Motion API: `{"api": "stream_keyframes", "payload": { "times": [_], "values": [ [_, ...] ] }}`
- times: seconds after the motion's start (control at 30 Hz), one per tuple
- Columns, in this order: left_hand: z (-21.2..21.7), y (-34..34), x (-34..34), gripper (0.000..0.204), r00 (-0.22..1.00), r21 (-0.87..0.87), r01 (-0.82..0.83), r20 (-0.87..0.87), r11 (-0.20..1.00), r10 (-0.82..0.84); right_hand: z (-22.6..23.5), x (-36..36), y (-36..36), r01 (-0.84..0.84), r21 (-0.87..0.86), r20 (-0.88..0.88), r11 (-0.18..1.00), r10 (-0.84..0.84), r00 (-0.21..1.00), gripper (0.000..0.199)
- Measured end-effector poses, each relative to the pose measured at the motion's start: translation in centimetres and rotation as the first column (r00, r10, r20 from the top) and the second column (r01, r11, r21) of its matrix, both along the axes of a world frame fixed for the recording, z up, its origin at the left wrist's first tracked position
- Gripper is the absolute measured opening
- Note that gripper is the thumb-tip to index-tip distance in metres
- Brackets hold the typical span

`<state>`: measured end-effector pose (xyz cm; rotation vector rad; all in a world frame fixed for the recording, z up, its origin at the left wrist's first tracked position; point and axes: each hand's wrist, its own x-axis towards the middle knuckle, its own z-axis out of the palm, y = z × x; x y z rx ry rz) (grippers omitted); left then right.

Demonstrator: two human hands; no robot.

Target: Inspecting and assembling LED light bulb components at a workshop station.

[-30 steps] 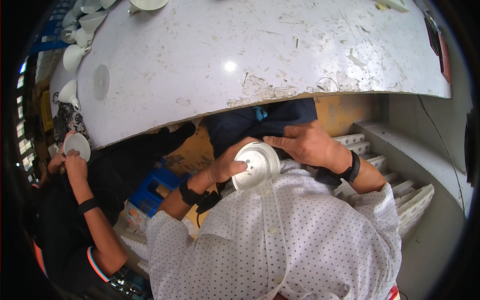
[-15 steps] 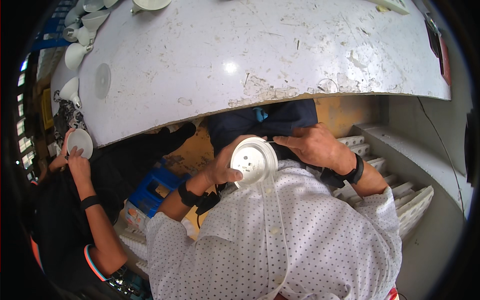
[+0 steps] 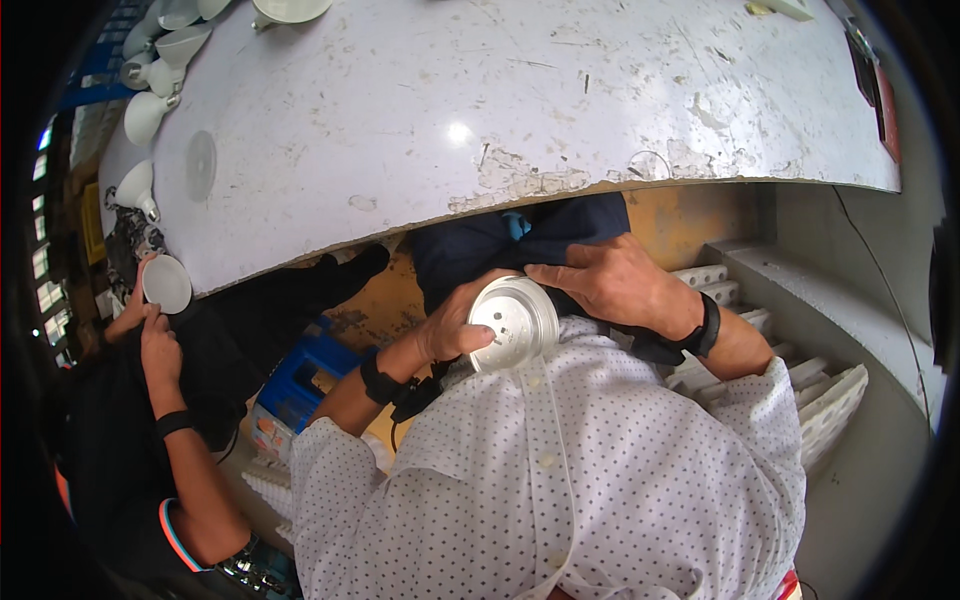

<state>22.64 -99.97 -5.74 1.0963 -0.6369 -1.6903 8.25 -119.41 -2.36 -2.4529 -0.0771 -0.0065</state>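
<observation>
My left hand (image 3: 460,325) grips a round white lamp housing (image 3: 515,325) in front of my shirt, with the thumb over its near left edge. The housing's open face is turned up toward me and shows a pale inside with a few small dark marks. My right hand (image 3: 615,285) is closed, its fingertips meeting at the housing's upper rim. Whatever those fingers pinch, if anything, is too small to make out. At the left, a co-worker's hands (image 3: 158,330) hold a white round lamp (image 3: 167,284).
A worn white table (image 3: 420,110) curves across in front of me, its edge beyond my hands. Several white reflector lamps (image 3: 150,115) stand along its left side, near a flat translucent disc (image 3: 200,165). White perforated trays (image 3: 830,410) stand at my right; a blue crate (image 3: 305,375) is at my left.
My right fingertips have shifted left along the housing's upper rim. The thin thing seen at them before no longer shows clearly. My left thumb has moved slightly up and inward over the face.
</observation>
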Motion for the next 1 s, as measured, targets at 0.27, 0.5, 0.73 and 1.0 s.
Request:
{"api": "stream_keyframes", "payload": {
  "times": [0.27, 0.5, 0.73, 1.0],
  "values": [
    [-0.7, 0.2, 0.1, 0.073, 0.99, 0.026, -0.132, -0.041, 0.991, 0.133, -1.5, 0.1, -0.2, 0.106, 0.107, -0.032, 0.989, -0.103, 0.994, 0.022],
    [0.2, 1.1, -0.6, 0.077, 0.962, -0.149, -0.202, 0.153, 0.968, 0.225, -1.4, 0.1, -0.4, 0.095, 0.053, -0.029, 0.994, -0.093, 0.995, 0.018],
    [0.2, 0.9, -0.6, 0.076, 0.976, -0.043, -0.143, 0.16, 0.989, 0.148, -1.0, 0.8, -0.6, 0.03, 0.027, -0.047, 0.999, -0.029, 0.998, 0.023],
    [0.4, 0.3, -0.5, 0.076, 0.99, 0.034, -0.098, 0.104, 0.995, 0.094, -1.4, 0.7, -0.1, 0.036, 0.058, 0.002, 0.998, -0.036, 0.999, 0.024]
  ]
}}
